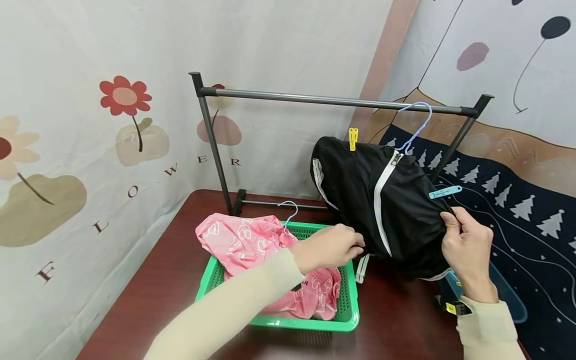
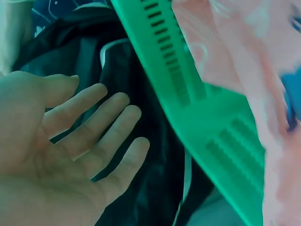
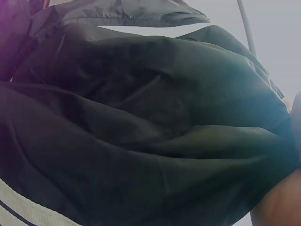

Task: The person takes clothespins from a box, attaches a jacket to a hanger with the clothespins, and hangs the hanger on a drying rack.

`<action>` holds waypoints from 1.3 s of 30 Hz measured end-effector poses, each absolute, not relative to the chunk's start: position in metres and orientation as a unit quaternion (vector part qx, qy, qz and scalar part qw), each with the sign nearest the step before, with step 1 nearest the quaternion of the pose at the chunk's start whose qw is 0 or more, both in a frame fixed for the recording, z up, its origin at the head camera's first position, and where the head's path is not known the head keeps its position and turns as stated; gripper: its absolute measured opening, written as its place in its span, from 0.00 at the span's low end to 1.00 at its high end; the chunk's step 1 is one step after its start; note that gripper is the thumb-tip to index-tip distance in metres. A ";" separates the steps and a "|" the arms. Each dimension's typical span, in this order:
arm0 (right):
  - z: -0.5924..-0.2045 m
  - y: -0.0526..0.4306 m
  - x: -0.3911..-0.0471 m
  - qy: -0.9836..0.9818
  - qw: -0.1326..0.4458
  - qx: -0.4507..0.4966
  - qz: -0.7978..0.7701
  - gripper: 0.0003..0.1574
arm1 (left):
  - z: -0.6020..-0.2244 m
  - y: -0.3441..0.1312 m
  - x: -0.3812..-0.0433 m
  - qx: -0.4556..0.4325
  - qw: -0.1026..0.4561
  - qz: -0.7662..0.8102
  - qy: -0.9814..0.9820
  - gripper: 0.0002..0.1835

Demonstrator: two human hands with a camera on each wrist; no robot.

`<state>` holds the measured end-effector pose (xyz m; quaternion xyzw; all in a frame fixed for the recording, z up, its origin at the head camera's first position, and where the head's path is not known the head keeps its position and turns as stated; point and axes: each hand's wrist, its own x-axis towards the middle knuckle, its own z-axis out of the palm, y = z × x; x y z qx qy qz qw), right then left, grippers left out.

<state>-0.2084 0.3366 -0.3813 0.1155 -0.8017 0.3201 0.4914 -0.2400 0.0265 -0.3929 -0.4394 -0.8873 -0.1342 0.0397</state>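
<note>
A black zip jacket (image 1: 405, 210) with white trim hangs tilted from a light blue hanger (image 1: 418, 131) on the rack's bar. My right hand (image 1: 469, 247) pinches the jacket's right edge between thumb and fingers, pulling the fabric outward. Dark folds of the jacket (image 3: 141, 117) fill the right wrist view. Beside the jacket's lower left side is my left hand (image 1: 330, 247), passing above the green basket (image 1: 353, 300). Its fingers (image 2: 113, 155) are spread and hold nothing. A yellow clothespin (image 1: 353, 139) and a blue clothespin (image 1: 445, 192) are clipped to the jacket.
Pink patterned clothing (image 1: 247, 240) with a blue hanger lies in the basket on the dark red table (image 1: 148, 295). A metal rack (image 1: 315, 99) stands behind. At the right, partly behind my right hand, is a blue bin (image 1: 506, 290) with small items beside it.
</note>
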 end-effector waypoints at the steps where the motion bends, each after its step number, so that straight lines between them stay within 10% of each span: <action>1: -0.382 0.337 -0.208 -0.802 0.491 0.116 0.319 0.08 | -0.391 0.020 -0.240 -0.434 0.043 -0.134 -0.890 0.14; 28: -0.379 0.337 -0.205 -0.804 0.485 0.132 0.317 0.08 | -0.355 -0.173 -0.287 -0.207 0.325 -0.318 -0.866 0.15; 39: -0.380 0.337 -0.204 -0.810 0.480 0.139 0.309 0.10 | -0.352 -0.226 -0.317 -0.076 0.411 -0.390 -0.820 0.38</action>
